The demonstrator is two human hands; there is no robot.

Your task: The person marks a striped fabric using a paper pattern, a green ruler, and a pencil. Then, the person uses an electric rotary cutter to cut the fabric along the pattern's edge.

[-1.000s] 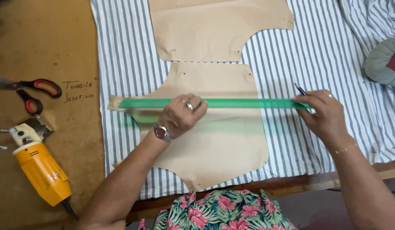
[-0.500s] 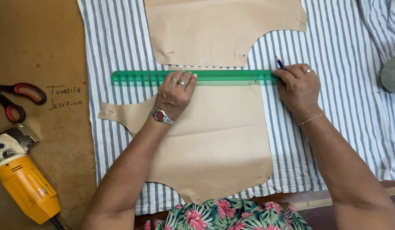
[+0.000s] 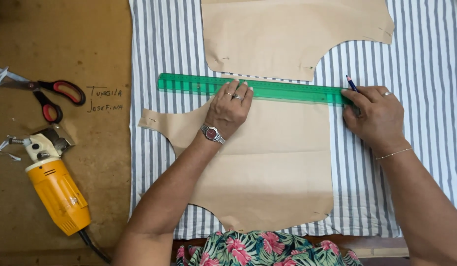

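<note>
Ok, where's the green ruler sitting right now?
In the head view, the green ruler lies across the striped fabric, along the top edge of the lower paper pattern piece, pressed by the left hand and right hand.

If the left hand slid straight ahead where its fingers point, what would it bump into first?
The left hand already has its fingertips on the green ruler. Straight past that, it would probably reach the upper brown paper pattern piece on the striped cloth.

Left of the cloth, scissors (image 3: 46, 96) lying open on the brown table (image 3: 61, 39) — red handles, blades pointing left. Below them a yellow cutter (image 3: 53, 189) resting at a slant — pale head up, cord trailing off the bottom edge. Handwriting (image 3: 105, 98) showing just beside the scissors.
</note>
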